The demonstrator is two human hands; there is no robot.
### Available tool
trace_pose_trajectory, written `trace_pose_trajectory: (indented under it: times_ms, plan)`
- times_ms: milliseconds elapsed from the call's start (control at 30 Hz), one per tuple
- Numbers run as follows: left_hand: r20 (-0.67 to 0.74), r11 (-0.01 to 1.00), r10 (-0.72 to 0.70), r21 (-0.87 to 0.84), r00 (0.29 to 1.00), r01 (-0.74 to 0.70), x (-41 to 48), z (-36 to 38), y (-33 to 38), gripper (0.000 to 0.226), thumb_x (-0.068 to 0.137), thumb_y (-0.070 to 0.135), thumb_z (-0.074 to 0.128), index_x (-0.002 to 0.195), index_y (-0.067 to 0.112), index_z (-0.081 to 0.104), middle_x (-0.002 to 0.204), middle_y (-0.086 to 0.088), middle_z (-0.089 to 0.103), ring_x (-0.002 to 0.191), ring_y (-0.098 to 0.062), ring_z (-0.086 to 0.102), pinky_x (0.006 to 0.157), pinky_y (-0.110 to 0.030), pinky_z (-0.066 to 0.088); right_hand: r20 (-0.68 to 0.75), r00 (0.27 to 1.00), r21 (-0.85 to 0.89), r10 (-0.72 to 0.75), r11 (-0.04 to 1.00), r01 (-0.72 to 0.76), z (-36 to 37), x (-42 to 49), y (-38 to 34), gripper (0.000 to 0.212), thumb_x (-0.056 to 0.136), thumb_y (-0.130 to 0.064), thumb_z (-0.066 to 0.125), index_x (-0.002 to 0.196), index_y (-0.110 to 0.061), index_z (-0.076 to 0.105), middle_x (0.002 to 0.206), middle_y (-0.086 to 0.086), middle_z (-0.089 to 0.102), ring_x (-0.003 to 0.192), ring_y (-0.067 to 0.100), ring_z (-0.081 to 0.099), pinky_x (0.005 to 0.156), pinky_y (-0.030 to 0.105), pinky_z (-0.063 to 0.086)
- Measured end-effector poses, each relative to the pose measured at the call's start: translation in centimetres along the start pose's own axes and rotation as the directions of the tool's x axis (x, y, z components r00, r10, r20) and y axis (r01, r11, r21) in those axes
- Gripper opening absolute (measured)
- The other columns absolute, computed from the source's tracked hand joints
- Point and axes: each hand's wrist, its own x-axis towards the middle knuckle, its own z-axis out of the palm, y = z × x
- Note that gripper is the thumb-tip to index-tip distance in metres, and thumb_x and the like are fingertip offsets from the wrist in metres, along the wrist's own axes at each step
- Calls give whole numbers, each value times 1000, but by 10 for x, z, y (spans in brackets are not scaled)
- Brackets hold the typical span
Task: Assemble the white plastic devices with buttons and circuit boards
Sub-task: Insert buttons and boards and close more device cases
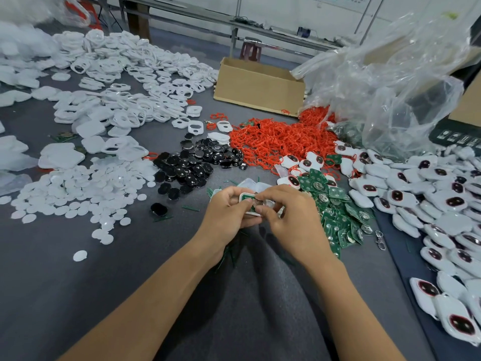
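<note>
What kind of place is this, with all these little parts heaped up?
Probably a factory hand-assembly bench: heaps of white plastic shells, green circuit boards and finished devices cover the table, and the left hand and right hand hold one unit being assembled.

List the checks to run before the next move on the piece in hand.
1. Grip: left hand holds the white plastic shell: ok.
2. Pinch: right hand pinches the green circuit board in that shell: ok.
3. Board seated flat: cannot tell, fingers cover it.
4. Button fitted in shell: cannot tell.
5. Supply: heap of loose green boards beside right hand: ok.
6. Supply: heap of black oval buttons on the grey table: ok.
</note>
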Motion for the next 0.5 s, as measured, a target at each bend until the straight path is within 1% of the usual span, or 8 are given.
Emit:
trace_pose_trajectory:
  times_ms: [67,133,233,300,333,400,500]
  plan:
    - [-4,1000,-16,-13,1000,16,-1,0,2,15,94,-4,50,93,7,60,73,-3,70,65,-9,69,62,-23,58,8,1000,27,-7,1000,7,-2,0,1,14,81,-17,72,95,-16,73,95,-2,68,69,11,56,73,27,48]
    - [-10,999,-32,-38,999,31,-3,1,4,15,93,-5,49,92,6,59,79,-8,70,69,-13,70,61,-23,58,-49,999,107,15,994,-10,-7,1,-1,13,83,-18,71,96,-16,73,94,-5,68,68,3,56,68,15,43]
    - [-32,996,-53,-71,998,51,-3,2,5,17,94,-6,46,92,5,58,88,-16,69,73,-21,70,60,-24,58,-160,985,230,67,973,-29,-16,12,-11,10,85,-15,69,92,-20,74,89,-8,69,71,5,58,67,15,43]
    - [-43,997,-50,-66,998,47,-3,2,5,17,95,-6,45,93,4,58,93,-20,69,77,-25,70,60,-25,58,-158,986,246,60,969,-19,-19,24,-22,10,86,-13,67,90,-19,74,86,-7,69,71,5,58,65,14,43]
    - [-42,997,-43,-66,998,40,-3,1,4,17,95,-6,44,93,4,58,95,-21,69,79,-27,71,61,-25,58,-129,990,241,48,970,-16,-20,32,-29,10,86,-12,67,90,-18,74,85,-7,69,71,5,58,65,14,44]
    - [-48,996,-31,-81,998,27,-3,2,4,18,94,-7,44,93,3,58,92,-20,69,82,-30,70,61,-26,58,-28,999,194,23,981,-17,-19,48,-41,10,87,-12,66,91,-16,75,86,-6,69,71,5,57,67,15,43]
    - [-86,996,-27,-86,996,19,-3,4,6,20,93,-9,43,90,4,58,88,-16,66,85,-33,68,59,-25,59,191,981,67,-21,998,8,-9,72,-59,11,87,-15,65,92,-16,75,86,-5,70,73,4,55,71,16,41]
